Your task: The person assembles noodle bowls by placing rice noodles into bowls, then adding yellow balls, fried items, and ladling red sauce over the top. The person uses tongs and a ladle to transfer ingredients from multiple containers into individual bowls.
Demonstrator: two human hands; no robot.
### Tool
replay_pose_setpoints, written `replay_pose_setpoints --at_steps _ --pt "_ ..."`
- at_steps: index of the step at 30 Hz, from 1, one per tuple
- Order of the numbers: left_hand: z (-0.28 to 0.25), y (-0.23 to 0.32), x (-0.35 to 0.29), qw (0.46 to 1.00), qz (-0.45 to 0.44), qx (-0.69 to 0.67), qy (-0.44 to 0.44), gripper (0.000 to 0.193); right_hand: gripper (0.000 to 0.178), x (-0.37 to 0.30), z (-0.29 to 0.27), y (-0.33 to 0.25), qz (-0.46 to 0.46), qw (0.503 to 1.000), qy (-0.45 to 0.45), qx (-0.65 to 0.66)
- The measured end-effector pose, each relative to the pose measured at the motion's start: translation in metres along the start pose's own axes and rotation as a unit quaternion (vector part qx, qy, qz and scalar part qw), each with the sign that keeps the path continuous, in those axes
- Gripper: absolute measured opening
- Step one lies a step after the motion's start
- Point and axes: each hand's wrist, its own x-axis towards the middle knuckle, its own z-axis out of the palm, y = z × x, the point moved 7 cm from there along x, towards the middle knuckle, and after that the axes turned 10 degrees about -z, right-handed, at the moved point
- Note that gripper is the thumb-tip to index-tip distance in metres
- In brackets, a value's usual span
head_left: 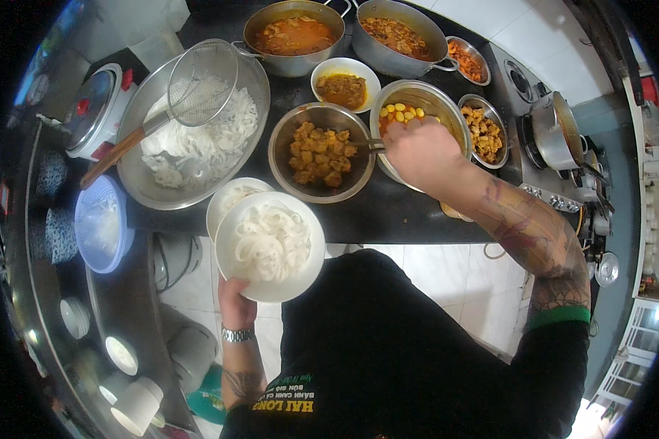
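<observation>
My left hand grips the rim of a white bowl with flat white noodles in it, held in front of the counter. Just behind it is a second white bowl, also with noodles, partly covered by the first. My right hand is closed at the near part of a pot with orange broth and small yellow eggs. From its fingers a metal utensil reaches left over a steel bowl of browned cubes; the utensil's kind is unclear.
A large metal basin of noodles stands left, a wooden-handled strainer across it. Two pots of reddish stew and a white bowl of curry stand behind. A stove with a pot is right; a blue basket sits left.
</observation>
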Motion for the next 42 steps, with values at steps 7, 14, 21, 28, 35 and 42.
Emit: replay_pose_setpoints --at_steps 7,14,21,28,35,42 --pt "-0.001 0.021 0.028 0.999 -0.03 0.012 -0.033 0.071 0.024 -0.05 -0.048 0.019 0.086 0.993 0.063 0.056" --pt "0.01 0.028 0.048 0.998 -0.023 -0.001 -0.052 0.065 0.039 -0.07 -0.11 -0.001 0.092 0.958 0.185 0.198" --pt "0.01 0.021 0.058 0.989 -0.064 -0.086 -0.107 0.066 0.042 -0.054 -0.098 -0.035 0.078 0.948 0.149 0.272" --pt "-0.01 0.033 0.056 0.996 -0.016 -0.055 -0.066 0.068 0.04 -0.088 -0.055 0.005 0.205 0.945 0.084 0.242" --pt "-0.018 0.046 0.049 0.998 -0.003 -0.042 -0.04 0.067 0.029 -0.043 0.012 -0.023 0.163 0.968 -0.01 0.189" --pt "-0.012 0.049 0.045 0.998 0.011 -0.044 -0.049 0.058 0.036 -0.051 0.0 -0.014 0.16 0.968 -0.022 0.192"
